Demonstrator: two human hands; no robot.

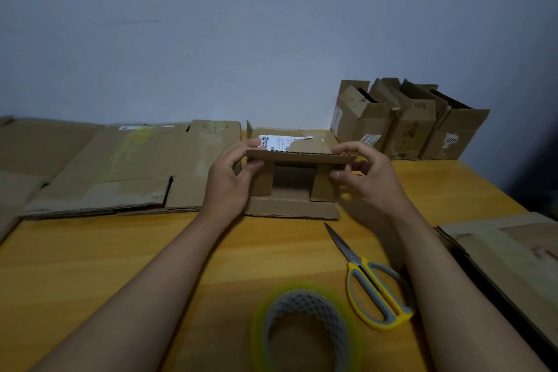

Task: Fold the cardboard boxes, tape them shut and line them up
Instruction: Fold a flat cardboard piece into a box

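- Pinching the upper flap of a small brown cardboard box (292, 184), the left hand (231, 183) has thumb and fingers curled on the flap's left end.
- At the flap's other end the right hand (367, 180) grips it the same way, thumb in front, fingers behind.
- Below the grip, two side flaps stand folded inward and the bottom flap lies flat on the yellow wooden table (120, 266).
- Left of the grip lies a flattened brown cardboard sheet (120, 166).
- Behind and right of the grip, three folded cardboard boxes (404, 124) stand in a row against the wall.
- Nearer than the grip lie yellow-and-grey scissors (374, 284) and a blurred roll of tape (305, 326).
- Far right lies another flat cardboard piece (507, 254).
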